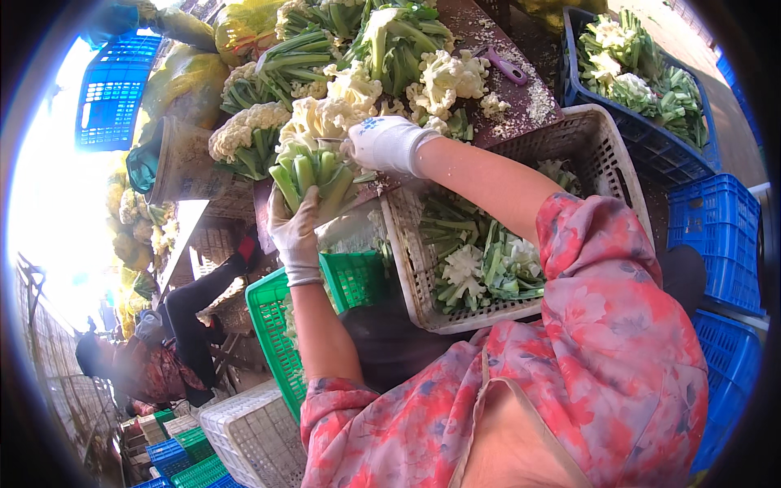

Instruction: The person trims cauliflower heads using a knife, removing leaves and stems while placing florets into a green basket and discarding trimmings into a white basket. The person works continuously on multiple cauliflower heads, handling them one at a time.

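Note:
My left hand (296, 229), in a white knit glove, grips a cauliflower stump (314, 177) with cut green leaf stalks from below. My right hand (384, 143), gloved too, is closed on a small knife (331, 140); its thin blade reaches left to the pale florets above the stalks, and its handle is hidden in the fist. Cut cauliflower florets (445, 82) lie just beyond my right hand. Whole cauliflower heads (250, 131) with leaves are piled at the left and back of the dark red table (518, 113). A purple-handled peeler or knife (506, 66) rests among crumbs.
A white crate (406, 262) with leafy trimmings stands before me, a green crate (268, 317) to its left. A dark blue crate (647, 125) of trimmings is at the right, above stacked blue crates (714, 238). A bucket (189, 161) stands at the left; another person (152, 366) is farther off.

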Tool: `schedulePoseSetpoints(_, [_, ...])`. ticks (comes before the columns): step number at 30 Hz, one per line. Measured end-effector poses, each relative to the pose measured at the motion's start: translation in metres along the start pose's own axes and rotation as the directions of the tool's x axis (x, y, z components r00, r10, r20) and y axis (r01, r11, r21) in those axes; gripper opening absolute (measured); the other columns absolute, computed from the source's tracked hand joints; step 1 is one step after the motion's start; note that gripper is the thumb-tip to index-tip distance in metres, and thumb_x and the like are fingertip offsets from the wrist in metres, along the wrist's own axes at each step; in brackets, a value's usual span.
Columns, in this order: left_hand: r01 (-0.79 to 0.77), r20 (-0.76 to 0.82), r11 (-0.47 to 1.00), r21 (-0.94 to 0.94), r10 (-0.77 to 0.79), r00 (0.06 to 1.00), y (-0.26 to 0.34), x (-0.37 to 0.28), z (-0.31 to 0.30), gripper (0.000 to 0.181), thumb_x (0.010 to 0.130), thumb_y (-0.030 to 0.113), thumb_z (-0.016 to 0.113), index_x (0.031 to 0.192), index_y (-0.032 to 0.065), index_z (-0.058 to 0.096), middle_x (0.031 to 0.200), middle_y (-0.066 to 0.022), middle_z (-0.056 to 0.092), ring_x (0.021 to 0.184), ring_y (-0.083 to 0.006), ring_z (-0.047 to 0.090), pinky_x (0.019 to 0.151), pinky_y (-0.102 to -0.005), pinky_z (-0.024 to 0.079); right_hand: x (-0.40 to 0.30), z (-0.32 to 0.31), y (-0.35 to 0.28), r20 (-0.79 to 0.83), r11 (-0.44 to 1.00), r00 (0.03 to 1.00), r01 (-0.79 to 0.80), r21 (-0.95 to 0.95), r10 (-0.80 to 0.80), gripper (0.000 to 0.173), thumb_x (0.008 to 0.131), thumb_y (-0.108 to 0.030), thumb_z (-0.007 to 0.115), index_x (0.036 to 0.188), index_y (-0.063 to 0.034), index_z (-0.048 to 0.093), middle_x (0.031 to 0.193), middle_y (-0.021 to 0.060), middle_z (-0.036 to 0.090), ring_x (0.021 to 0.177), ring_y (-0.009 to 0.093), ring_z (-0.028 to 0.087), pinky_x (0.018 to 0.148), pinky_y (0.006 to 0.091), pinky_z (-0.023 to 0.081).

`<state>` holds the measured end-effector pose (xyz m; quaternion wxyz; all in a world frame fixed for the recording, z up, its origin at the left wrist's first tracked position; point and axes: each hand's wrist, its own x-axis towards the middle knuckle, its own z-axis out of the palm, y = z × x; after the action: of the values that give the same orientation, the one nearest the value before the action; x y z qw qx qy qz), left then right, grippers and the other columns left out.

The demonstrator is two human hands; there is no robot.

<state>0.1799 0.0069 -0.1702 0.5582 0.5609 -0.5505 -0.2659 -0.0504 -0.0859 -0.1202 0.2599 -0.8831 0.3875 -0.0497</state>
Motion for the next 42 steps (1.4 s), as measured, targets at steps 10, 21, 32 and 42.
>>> schedulePoseSetpoints(10, [0.148, 0.107, 0.863, -0.483, -0.11, 0.988, 0.03, -0.035, -0.017, 0.062, 0.084, -0.006, 0.064, 0.143, -0.0012, 0.048, 0.138, -0.0127, 0.057, 0.123, -0.0219, 0.058, 0.102, -0.0357, 0.048, 0.03, 0.009, 0.023, 0.053, 0.951, 0.98, 0.201, -0.235, -0.194, 0.028, 0.093, -0.023, 0.056, 0.113, -0.012, 0.072, 0.113, 0.0117, 0.071, 0.102, 0.026, 0.068, 0.088, 0.0359, 0.053])
schedulePoseSetpoints(21, [-0.155, 0.72, 0.917, 0.368, -0.176, 0.671, 0.052, -0.096, 0.073, 0.096, 0.07, 0.032, 0.085, 0.152, 0.0132, 0.039, 0.156, -0.0246, 0.03, 0.146, -0.0359, 0.029, 0.116, -0.0419, 0.031, 0.028, -0.011, 0.01, 0.245, 0.817, 0.945, -0.314, 0.484, 0.218, 0.044, 0.1, -0.035, 0.045, 0.077, -0.0019, 0.063, 0.065, 0.0121, 0.062, 0.043, 0.017, 0.052, 0.039, 0.0346, 0.038])
schedulePoseSetpoints(32, [0.325, 0.184, 0.938, -0.119, -0.301, 0.936, -0.023, -0.032, 0.079, 0.047, 0.093, 0.017, 0.07, 0.13, -0.0078, 0.055, 0.113, -0.0094, 0.066, 0.097, -0.0123, 0.061, 0.087, -0.0256, 0.049, -0.077, 0.011, 0.116, -0.177, 0.607, 0.926, -0.068, 0.792, 0.335, 0.038, 0.1, -0.041, 0.053, 0.108, -0.0045, 0.059, 0.068, 0.0047, 0.06, 0.045, 0.014, 0.054, 0.041, 0.0283, 0.045])
schedulePoseSetpoints(42, [0.359, 0.094, 0.931, 0.066, -0.364, 0.927, -0.057, -0.002, 0.167, 0.069, 0.078, -0.007, 0.064, 0.144, -0.005, 0.041, 0.123, -0.0119, 0.062, 0.105, -0.0182, 0.062, 0.09, -0.0282, 0.051, -0.057, 0.027, 0.06, -0.274, 0.975, 0.939, -0.179, 0.129, 0.209, 0.053, 0.094, -0.045, 0.054, 0.131, -0.0069, 0.054, 0.113, 0.0198, 0.069, 0.105, 0.034, 0.067, 0.092, 0.0432, 0.051])
